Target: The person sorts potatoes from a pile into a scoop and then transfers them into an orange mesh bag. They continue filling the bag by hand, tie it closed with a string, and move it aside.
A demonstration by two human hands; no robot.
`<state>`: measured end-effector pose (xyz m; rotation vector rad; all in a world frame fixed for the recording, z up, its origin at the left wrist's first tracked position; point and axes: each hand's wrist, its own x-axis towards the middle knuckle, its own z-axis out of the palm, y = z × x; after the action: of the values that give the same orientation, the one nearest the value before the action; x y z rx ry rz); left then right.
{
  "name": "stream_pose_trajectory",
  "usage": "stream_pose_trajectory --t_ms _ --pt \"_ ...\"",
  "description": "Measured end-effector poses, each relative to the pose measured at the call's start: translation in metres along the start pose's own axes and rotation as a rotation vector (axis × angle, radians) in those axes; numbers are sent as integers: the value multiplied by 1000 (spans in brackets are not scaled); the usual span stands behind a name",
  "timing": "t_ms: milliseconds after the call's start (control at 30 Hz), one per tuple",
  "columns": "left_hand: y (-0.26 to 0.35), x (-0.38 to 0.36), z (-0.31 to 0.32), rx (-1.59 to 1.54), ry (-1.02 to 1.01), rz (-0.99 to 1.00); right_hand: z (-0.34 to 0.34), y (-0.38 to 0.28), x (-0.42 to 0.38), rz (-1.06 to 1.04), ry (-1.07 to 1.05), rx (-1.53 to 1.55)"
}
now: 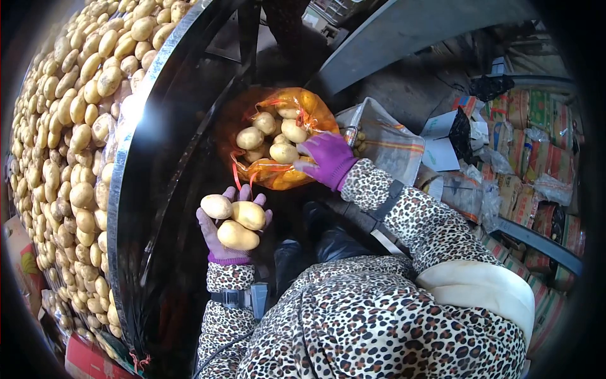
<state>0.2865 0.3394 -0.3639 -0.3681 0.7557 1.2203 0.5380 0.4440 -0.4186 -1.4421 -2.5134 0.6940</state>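
Observation:
Three pale potatoes (237, 222) rest on the upturned palm of my left hand (230, 237), which wears a purple glove with its fingers curled up around them. Just beyond it stands an orange mesh bag (287, 179), its mouth open and several potatoes (284, 153) inside. My right hand (328, 159), also in a purple glove, is at the right rim of the bag, beside the potatoes. Its fingers point left and are somewhat apart, with no potato between them. Red ties hang from the bag's near edge towards my left hand.
A large heap of potatoes (82, 158) lies behind a metal edge (123, 145) on the left. Right of the bag are a whitish woven sack (388, 142) and a white box (442, 140). Stacked printed cartons (546, 164) fill the far right. My boots (331, 237) show below the bag.

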Motion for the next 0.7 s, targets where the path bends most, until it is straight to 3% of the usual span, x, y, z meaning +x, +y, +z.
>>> stream_pose_trajectory --t_ms 33,167,267,400,567,667,700 --pt "0 1 -1 -3 -6 -3 -1 4 -8 -101 49 -59" --pt "-4 6 3 -14 -26 -23 -11 8 -21 -214 -143 -362" --pt "-10 10 1 27 -43 -37 -1 8 -18 -142 -320 -377" --pt "-20 19 16 75 -36 -21 -11 2 -20 -345 -354 -469" --pt "-32 33 32 46 -75 5 -19 1 -28 -610 -92 -340" --pt "-44 52 45 21 -84 1 10 2 -33 -569 -374 -416" --pt "-49 57 53 48 -132 -9 20 3 -35 -571 -273 -379"
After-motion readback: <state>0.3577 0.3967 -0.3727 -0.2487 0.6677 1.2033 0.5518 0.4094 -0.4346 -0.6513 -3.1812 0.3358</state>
